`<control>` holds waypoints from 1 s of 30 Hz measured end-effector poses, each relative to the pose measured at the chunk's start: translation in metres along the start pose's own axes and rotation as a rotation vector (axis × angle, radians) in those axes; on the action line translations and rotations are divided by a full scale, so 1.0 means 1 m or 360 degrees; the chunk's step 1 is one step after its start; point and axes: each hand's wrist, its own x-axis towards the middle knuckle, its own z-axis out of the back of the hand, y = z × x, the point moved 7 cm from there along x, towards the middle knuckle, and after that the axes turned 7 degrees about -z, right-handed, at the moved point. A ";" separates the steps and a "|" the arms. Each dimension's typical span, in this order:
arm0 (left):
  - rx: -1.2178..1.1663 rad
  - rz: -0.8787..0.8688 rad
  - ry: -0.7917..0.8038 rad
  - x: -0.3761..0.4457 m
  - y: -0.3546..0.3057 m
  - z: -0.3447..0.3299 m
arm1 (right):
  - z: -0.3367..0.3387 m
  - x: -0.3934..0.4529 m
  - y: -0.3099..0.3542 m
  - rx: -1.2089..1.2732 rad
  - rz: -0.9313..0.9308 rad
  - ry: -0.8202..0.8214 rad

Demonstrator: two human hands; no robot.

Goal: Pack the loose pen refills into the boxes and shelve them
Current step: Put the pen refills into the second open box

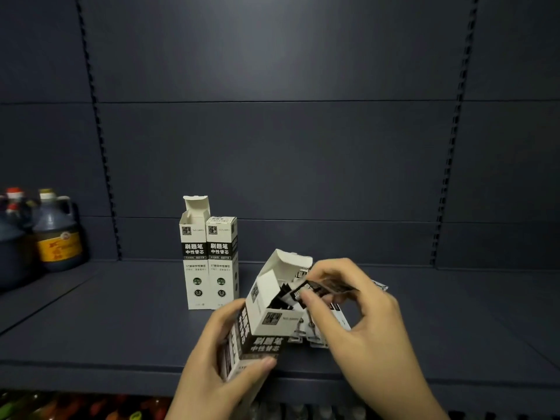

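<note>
Open box [266,316]: tilted, mouth facing up and to your right, top flap folded back, held above the front edge of the shelf [121,328]. Several dark refill packs already stand inside it. Your left hand [224,356] grips the lower body of the box, fingers curled round the far side and thumb pressed on the printed front face. Your right hand [360,310] pinches one refill pack [315,289] between thumb and fingertips, its near end just at the box mouth, touching or almost touching the packs inside; I cannot tell which. More loose packs [330,325] lie on the shelf under and behind the right hand, partly hidden by it. Step in hand, by my reading: filling this box, pack by pack; not yet full, not yet closed. Next move calls for lining the pinched pack up with the long axis of the box and sliding it down beside the others, with your left hand keeping the mouth steady. Further back on the shelf stand two more boxes, touching side by side: the left one [194,253] with its flap up, the right one [222,259] closed. Dark bottles [57,231] stand at the far left.
</note>
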 end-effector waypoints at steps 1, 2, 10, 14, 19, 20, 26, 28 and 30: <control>-0.0002 0.0004 0.0004 0.002 -0.002 0.000 | 0.000 0.002 0.003 -0.0009 0.0019 0.0002; 0.0001 0.0012 0.0010 0.004 -0.004 -0.001 | 0.000 0.004 0.005 -0.0020 0.0038 0.0005; 0.0018 0.0038 0.0007 0.012 0.000 -0.002 | -0.014 0.015 -0.006 -0.0133 0.0026 0.0110; 0.0023 0.0045 0.0026 0.013 0.001 -0.003 | -0.015 0.019 -0.006 -0.0084 0.0012 0.0121; 0.0007 0.0040 0.0015 0.011 0.002 -0.003 | -0.023 0.018 0.000 -0.0077 0.0073 0.0139; 0.0011 0.0036 0.0017 0.011 0.002 -0.003 | -0.026 0.017 0.000 -0.0084 0.0069 0.0173; 0.0015 0.0024 0.0021 0.011 0.002 -0.004 | -0.037 0.014 -0.004 -0.0113 0.0043 0.0356; 0.0002 0.0018 -0.0005 0.011 0.003 -0.003 | -0.038 0.014 -0.005 -0.0080 -0.0011 0.0382; -0.0001 0.0014 -0.0013 0.011 0.002 -0.003 | -0.039 0.014 -0.008 -0.0037 -0.0118 0.0391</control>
